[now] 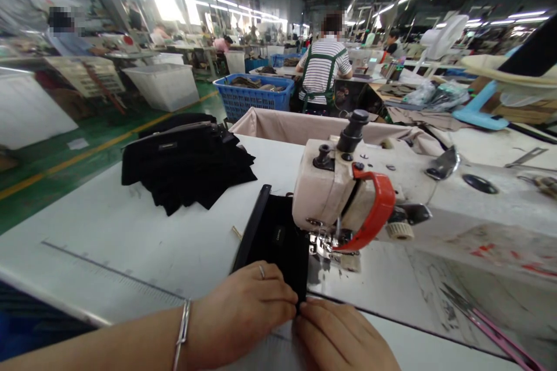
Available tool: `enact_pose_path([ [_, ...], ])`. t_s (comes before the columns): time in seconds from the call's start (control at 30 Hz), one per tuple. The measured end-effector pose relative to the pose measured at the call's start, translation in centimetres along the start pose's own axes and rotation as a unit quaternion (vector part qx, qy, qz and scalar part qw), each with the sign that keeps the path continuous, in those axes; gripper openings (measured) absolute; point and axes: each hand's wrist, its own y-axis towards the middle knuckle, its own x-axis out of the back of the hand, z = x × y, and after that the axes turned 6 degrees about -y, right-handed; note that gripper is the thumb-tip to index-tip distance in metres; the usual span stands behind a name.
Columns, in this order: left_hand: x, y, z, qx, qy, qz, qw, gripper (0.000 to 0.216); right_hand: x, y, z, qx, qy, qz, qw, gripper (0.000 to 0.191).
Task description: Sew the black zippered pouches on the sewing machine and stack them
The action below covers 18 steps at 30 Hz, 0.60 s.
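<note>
A black fabric piece point(278, 261) with a small label lies flat beside the needle area of a sewing machine point(326, 185). Along its left side runs a stiff-looking dark strip point(253, 223). My left hand point(248, 304), with a ring and a bracelet at the wrist, rests over the near end of the fabric, fingers closed on its near right corner. Fingertips almost touching the left ones, my right hand point(343, 333) pinches the same corner from the right. The presser foot point(322, 243) stands just right of the fabric; whether it touches the edge I cannot tell.
A stack of black fabric pieces point(187, 162) lies at the table's far left. Pink-handled scissors point(483, 319) lie at the right. Beyond the table are a cloth-lined bin point(278, 122), a blue basket point(255, 95) and a co-worker point(324, 66) seen from behind.
</note>
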Motion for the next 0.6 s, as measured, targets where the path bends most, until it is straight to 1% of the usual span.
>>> enact_pose_path([
  [0.17, 0.7, 0.8, 1.3, -0.013, -0.001, 0.018, 1.0, 0.014, -0.3, 0.6, -0.9, -0.015, 0.035, 0.033, 0.999, 0.023],
  [0.23, 1.0, 1.1, 1.8, -0.024, -0.006, 0.012, 1.0, 0.015, -0.4, 1.0, -1.2, -0.025, 0.047, 0.034, 0.998, 0.022],
  [0.3, 1.1, 1.4, 2.4, -0.04, -0.009, -0.003, 0.999, 0.016, -0.6, 1.2, -1.5, -0.033, 0.056, 0.021, 0.998, 0.022],
  [0.4, 1.1, 1.8, 3.5, -0.058, -0.009, -0.019, 0.998, 0.016, -0.7, 1.6, -1.9, -0.039, 0.064, 0.036, 0.996, 0.02],
  [0.5, 0.9, 2.2, 4.5, -0.063, 0.001, -0.006, 0.998, 0.016, -0.5, 2.1, -2.3, -0.042, 0.055, 0.067, 0.995, 0.018],
  [0.6, 0.9, 2.8, 5.3, -0.063, 0.016, 0.01, 0.998, 0.016, -0.5, 2.8, -2.6, -0.053, 0.048, 0.073, 0.995, 0.018],
])
